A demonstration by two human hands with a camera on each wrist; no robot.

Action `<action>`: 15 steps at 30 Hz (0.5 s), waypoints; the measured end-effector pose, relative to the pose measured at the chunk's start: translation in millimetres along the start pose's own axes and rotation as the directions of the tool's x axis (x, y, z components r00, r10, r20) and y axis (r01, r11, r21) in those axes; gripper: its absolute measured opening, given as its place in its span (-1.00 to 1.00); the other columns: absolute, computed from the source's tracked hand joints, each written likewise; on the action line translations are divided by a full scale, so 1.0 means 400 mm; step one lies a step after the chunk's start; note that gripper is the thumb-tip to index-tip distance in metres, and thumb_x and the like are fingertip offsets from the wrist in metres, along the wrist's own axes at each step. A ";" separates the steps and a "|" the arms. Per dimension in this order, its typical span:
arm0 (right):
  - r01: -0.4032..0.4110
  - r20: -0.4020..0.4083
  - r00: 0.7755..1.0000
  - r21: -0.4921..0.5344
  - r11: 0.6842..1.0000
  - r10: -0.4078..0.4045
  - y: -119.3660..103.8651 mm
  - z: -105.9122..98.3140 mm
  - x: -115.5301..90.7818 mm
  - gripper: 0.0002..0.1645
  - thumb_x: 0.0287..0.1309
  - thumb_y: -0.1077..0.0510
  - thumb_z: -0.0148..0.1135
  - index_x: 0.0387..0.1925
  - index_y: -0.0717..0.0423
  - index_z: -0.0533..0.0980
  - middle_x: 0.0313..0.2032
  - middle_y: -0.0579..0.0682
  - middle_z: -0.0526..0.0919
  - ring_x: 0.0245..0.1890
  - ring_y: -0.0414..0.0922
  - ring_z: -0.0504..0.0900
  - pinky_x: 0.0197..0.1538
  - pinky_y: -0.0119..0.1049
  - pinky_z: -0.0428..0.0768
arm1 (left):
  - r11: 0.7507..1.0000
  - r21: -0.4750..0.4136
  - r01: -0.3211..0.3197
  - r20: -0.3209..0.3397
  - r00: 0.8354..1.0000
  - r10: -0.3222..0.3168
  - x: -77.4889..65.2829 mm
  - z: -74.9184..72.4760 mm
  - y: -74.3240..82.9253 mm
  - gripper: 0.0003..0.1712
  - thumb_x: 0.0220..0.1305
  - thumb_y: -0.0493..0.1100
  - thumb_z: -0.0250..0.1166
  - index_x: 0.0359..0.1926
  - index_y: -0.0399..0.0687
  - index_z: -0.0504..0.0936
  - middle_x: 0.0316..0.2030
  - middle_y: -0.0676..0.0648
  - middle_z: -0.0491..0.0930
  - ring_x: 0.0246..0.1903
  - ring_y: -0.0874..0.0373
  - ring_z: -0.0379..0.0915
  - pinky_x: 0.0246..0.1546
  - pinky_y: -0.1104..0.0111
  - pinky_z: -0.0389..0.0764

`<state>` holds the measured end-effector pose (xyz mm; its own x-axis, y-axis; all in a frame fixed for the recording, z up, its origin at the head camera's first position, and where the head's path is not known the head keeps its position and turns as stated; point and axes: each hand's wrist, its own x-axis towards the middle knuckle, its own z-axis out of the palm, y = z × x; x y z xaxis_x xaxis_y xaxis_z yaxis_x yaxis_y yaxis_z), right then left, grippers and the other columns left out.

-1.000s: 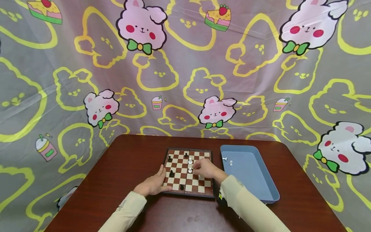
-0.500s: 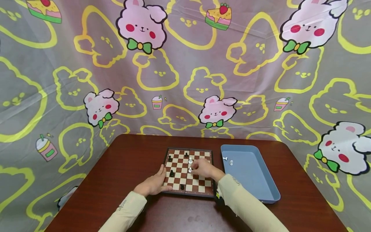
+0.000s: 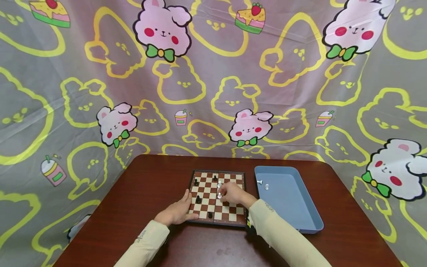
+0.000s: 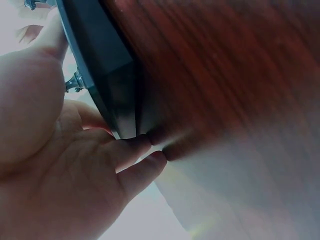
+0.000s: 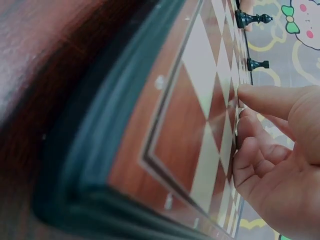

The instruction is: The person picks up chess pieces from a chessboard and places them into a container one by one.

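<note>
A chessboard [image 3: 207, 194] with brown and cream squares lies on the table. My left hand [image 3: 176, 212] rests along its left edge, fingers stretched out and thumb across the near left corner. In the left wrist view the fingers [image 4: 140, 172] lie against the board's dark side. My right hand [image 3: 233, 193] is over the middle of the board, thumb and forefinger pinching a white chess piece [image 3: 219, 196]. Its other fingers curl under in the right wrist view, where the hand [image 5: 285, 155] hides the piece. Another white chess piece [image 3: 219, 183] stands just beyond.
Several black chess pieces stand on the board, among them one near the left hand [image 3: 198, 200] and one by the near edge [image 3: 210, 215]. Right of the board is a blue tray [image 3: 290, 207] with two white pieces [image 3: 267, 187] in its far left part. A patterned curtain [image 3: 207, 92] hangs behind.
My right hand has shifted slightly left, its fingertips coming onto the nearer white chess piece. The left hand has stayed at the board's edge.
</note>
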<state>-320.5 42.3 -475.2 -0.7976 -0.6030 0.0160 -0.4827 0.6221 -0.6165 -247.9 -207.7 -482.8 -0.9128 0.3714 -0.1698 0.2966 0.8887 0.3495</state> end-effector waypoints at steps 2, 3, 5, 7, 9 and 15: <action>0.000 0.000 1.000 0.007 1.000 0.000 0.002 0.001 0.000 -0.84 0.02 0.29 0.38 -0.28 0.12 0.65 -0.47 -0.16 0.57 -0.44 -0.25 0.50 -0.35 -0.31 0.50 | 1.000 0.001 0.000 -0.003 1.000 0.000 0.000 -0.001 0.001 0.12 0.15 0.24 0.25 0.38 -0.49 0.00 0.41 -0.42 -0.20 0.17 -0.25 0.29 0.02 0.09 0.45; 0.001 0.000 1.000 0.010 1.000 -0.001 0.004 0.001 0.000 -0.85 0.02 0.29 0.38 -0.30 0.12 0.65 -0.47 -0.15 0.57 -0.44 -0.24 0.50 -0.36 -0.31 0.50 | 1.000 0.003 0.001 -0.003 1.000 -0.001 0.000 -0.001 0.001 0.12 0.15 0.24 0.25 0.38 -0.49 -0.01 0.41 -0.42 -0.21 0.18 -0.25 0.29 0.02 0.10 0.45; -0.004 0.004 1.000 0.023 1.000 0.004 0.004 0.001 -0.001 -0.86 0.03 0.29 0.38 -0.31 0.11 0.65 -0.47 -0.15 0.57 -0.45 -0.23 0.50 -0.37 -0.30 0.50 | 1.000 0.002 0.002 0.000 1.000 -0.002 0.001 0.000 0.002 0.12 0.16 0.24 0.25 0.39 -0.49 -0.01 0.41 -0.41 -0.21 0.17 -0.24 0.29 0.01 0.09 0.45; -0.014 0.007 1.000 0.032 0.999 0.013 0.005 0.001 -0.003 -0.87 0.04 0.29 0.37 -0.31 0.09 0.65 -0.46 -0.15 0.57 -0.44 -0.22 0.50 -0.36 -0.29 0.49 | 1.000 0.001 0.003 0.004 1.000 -0.003 0.001 0.002 0.002 0.12 0.16 0.24 0.25 0.39 -0.48 -0.01 0.41 -0.41 -0.21 0.17 -0.24 0.30 0.00 0.10 0.46; -0.017 0.009 1.000 0.035 0.999 0.017 0.005 0.001 -0.005 -0.88 0.05 0.28 0.37 -0.32 0.09 0.65 -0.47 -0.14 0.57 -0.44 -0.22 0.50 -0.37 -0.29 0.50 | 1.000 0.000 0.003 0.007 1.000 -0.003 0.001 0.004 0.003 0.12 0.16 0.25 0.24 0.39 -0.48 -0.01 0.41 -0.41 -0.22 0.16 -0.23 0.31 -0.01 0.10 0.46; 0.001 0.002 1.000 0.041 0.999 -0.001 0.009 -0.001 -0.008 -0.93 0.05 0.28 0.37 -0.38 0.08 0.66 -0.47 -0.16 0.58 -0.45 -0.25 0.51 -0.37 -0.32 0.51 | 1.000 0.019 0.000 -0.006 1.000 0.000 0.004 0.004 0.001 0.12 0.15 0.26 0.24 0.39 -0.48 0.00 0.41 -0.41 -0.20 0.15 -0.24 0.33 -0.01 0.10 0.46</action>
<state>-319.8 46.7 -477.0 -0.7966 -0.6043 0.0152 -0.4681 0.6008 -0.6480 -248.9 -206.4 -484.4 -0.9147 0.3695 -0.1639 0.3017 0.8939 0.3316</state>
